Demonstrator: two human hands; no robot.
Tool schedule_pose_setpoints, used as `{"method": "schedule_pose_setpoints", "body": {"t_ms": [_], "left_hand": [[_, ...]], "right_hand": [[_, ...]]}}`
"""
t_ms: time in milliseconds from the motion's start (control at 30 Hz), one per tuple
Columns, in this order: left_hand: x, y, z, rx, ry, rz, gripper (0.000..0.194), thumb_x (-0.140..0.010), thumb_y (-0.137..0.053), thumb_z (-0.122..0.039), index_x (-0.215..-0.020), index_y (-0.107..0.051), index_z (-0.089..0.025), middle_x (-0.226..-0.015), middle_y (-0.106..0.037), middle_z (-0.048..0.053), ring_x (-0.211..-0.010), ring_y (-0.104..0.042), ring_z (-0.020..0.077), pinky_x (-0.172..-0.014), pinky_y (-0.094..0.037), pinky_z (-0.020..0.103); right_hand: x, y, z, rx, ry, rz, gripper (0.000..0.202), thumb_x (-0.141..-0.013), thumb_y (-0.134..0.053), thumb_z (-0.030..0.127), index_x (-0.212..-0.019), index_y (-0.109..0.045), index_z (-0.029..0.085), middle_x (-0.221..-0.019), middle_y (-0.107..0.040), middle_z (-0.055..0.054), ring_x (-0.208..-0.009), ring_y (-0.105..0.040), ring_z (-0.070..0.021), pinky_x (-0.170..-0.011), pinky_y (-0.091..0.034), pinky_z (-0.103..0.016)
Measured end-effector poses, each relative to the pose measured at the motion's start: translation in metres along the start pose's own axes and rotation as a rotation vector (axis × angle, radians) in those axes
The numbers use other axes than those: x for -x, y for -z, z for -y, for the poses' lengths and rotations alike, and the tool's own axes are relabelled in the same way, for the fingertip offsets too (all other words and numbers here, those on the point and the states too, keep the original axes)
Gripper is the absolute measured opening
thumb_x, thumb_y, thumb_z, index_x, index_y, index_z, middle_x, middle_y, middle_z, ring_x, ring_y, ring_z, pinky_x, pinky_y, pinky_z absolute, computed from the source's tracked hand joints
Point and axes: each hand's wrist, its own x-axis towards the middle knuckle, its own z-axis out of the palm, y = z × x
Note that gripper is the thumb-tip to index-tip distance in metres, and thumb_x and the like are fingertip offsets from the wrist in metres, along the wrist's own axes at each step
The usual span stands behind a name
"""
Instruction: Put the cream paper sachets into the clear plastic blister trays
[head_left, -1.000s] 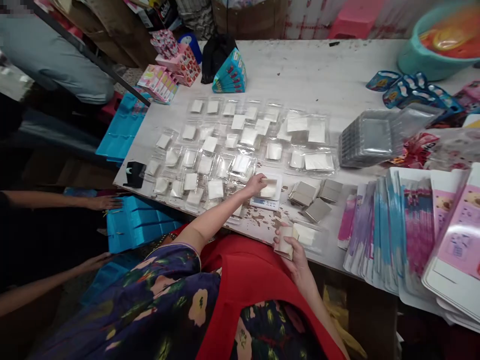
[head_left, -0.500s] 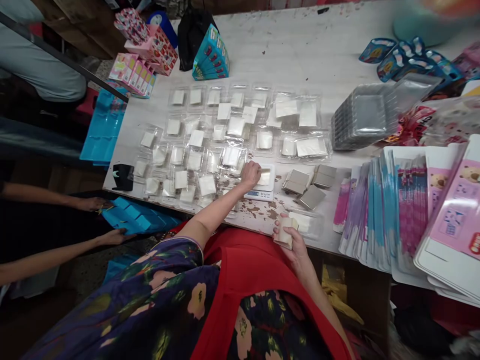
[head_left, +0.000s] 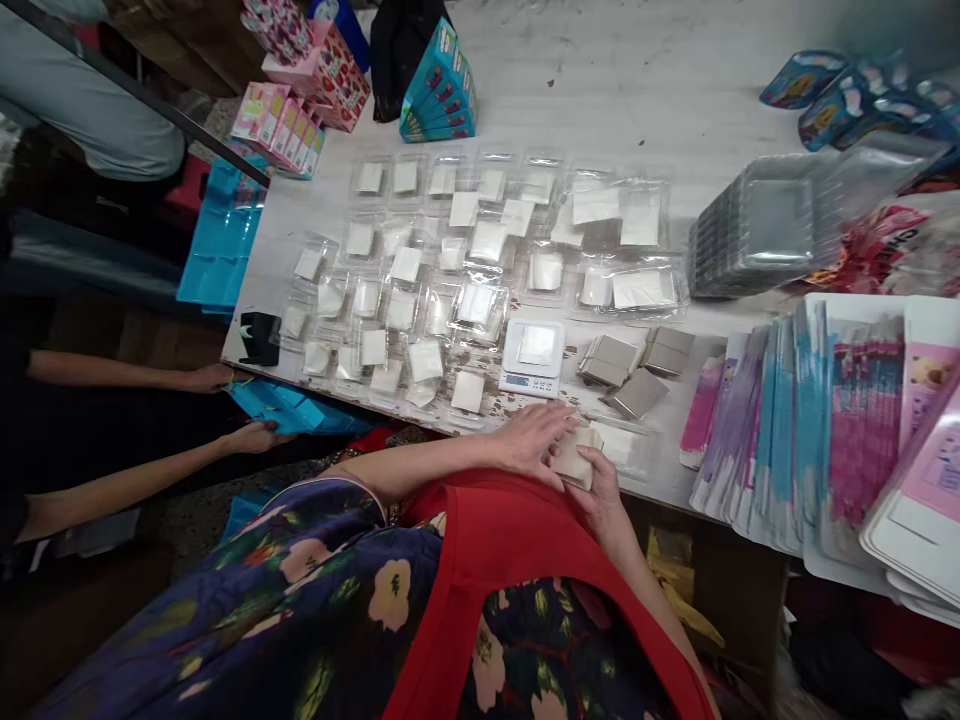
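Note:
My right hand [head_left: 598,490] grips a small stack of cream-coloured square sheets [head_left: 574,462] just over the table's front edge, its thumb across the top. Reaching in from the left, my left hand [head_left: 531,440] has its fingers stretched out and apart against the stack's left side. Just beyond the hands stands a small white digital scale [head_left: 517,384], with a pale square piece [head_left: 537,345] lying on its plate. To the right of the scale lie several grey-brown square stacks [head_left: 609,360]. A clear plastic tray with pale sheets [head_left: 622,445] is partly behind my right hand.
Clear trays with white squares [head_left: 405,264] cover the table's middle. Nested clear trays [head_left: 750,230] and upright packaging cards [head_left: 810,420] stand at the right. A blue display box [head_left: 441,90] stands at the back. At the left, another person's hands [head_left: 255,438] hold blue material.
My left hand has come back from the scale to the stack in my right hand. The pale piece on the scale is now uncovered. The whole view has shifted slightly.

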Motion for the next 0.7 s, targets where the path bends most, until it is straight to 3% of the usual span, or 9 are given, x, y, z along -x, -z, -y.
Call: {"method": "schedule_pose_setpoints", "body": {"t_ms": [67, 133, 233, 500, 600, 700], "left_hand": [[0.005, -0.018, -0.010, -0.035, -0.035, 0.033, 0.080, -0.065, -0.069, -0.063, -0.126, -0.046, -0.017, -0.151, -0.028, 0.021, -0.142, -0.018, 0.0369, -0.112, -0.015, 0.059], [0.005, -0.030, -0.012, -0.067, -0.021, 0.009, 0.077, -0.067, -0.066, -0.064, -0.123, -0.047, -0.015, -0.147, -0.033, 0.023, -0.143, -0.015, 0.0371, -0.112, -0.009, 0.060], [0.004, -0.036, -0.009, -0.098, -0.026, -0.024, 0.072, -0.071, -0.064, -0.063, -0.122, -0.047, -0.015, -0.138, -0.045, 0.022, -0.141, -0.022, 0.0353, -0.113, -0.006, 0.060], [0.003, -0.025, -0.012, -0.137, -0.113, -0.011, 0.071, -0.076, -0.062, -0.051, -0.133, -0.039, -0.015, -0.136, -0.047, 0.019, -0.130, -0.038, 0.0321, -0.112, -0.013, 0.057], [0.003, -0.017, -0.015, -0.170, -0.141, 0.007, 0.074, -0.077, -0.060, -0.051, -0.137, -0.036, -0.014, -0.139, -0.043, 0.019, -0.130, -0.037, 0.0338, -0.110, -0.015, 0.057], [0.004, -0.005, -0.018, -0.234, -0.156, 0.028, 0.084, -0.078, -0.057, -0.052, -0.146, -0.023, -0.016, -0.142, -0.037, 0.020, -0.130, -0.035, 0.0363, -0.105, -0.021, 0.057]], "right_hand": [[-0.003, 0.003, -0.005, 0.061, 0.025, -0.037, 0.033, -0.055, -0.072, 0.032, -0.084, -0.059, 0.026, -0.070, -0.062, 0.001, -0.063, -0.061, -0.0221, -0.066, -0.055, -0.039], [-0.005, 0.006, -0.009, 0.112, 0.071, -0.063, 0.033, -0.055, -0.072, 0.037, -0.083, -0.059, 0.026, -0.069, -0.062, 0.000, -0.065, -0.062, -0.0245, -0.066, -0.055, -0.042], [-0.004, 0.007, -0.013, 0.154, 0.094, -0.065, 0.036, -0.057, -0.070, 0.043, -0.088, -0.061, 0.026, -0.072, -0.064, -0.003, -0.068, -0.063, -0.0263, -0.067, -0.056, -0.044], [-0.004, 0.001, -0.014, 0.140, 0.082, -0.002, 0.049, -0.057, -0.066, 0.040, -0.104, -0.060, 0.029, -0.094, -0.067, -0.003, -0.081, -0.064, -0.0252, -0.071, -0.056, -0.043], [-0.005, 0.001, -0.013, 0.193, 0.111, -0.081, 0.049, -0.056, -0.068, 0.042, -0.102, -0.062, 0.029, -0.093, -0.068, -0.002, -0.076, -0.065, -0.0243, -0.066, -0.056, -0.041], [-0.007, -0.001, -0.011, 0.237, 0.124, -0.027, 0.049, -0.055, -0.071, 0.040, -0.102, -0.063, 0.029, -0.089, -0.069, -0.002, -0.069, -0.064, -0.0240, -0.060, -0.055, -0.040]]}}
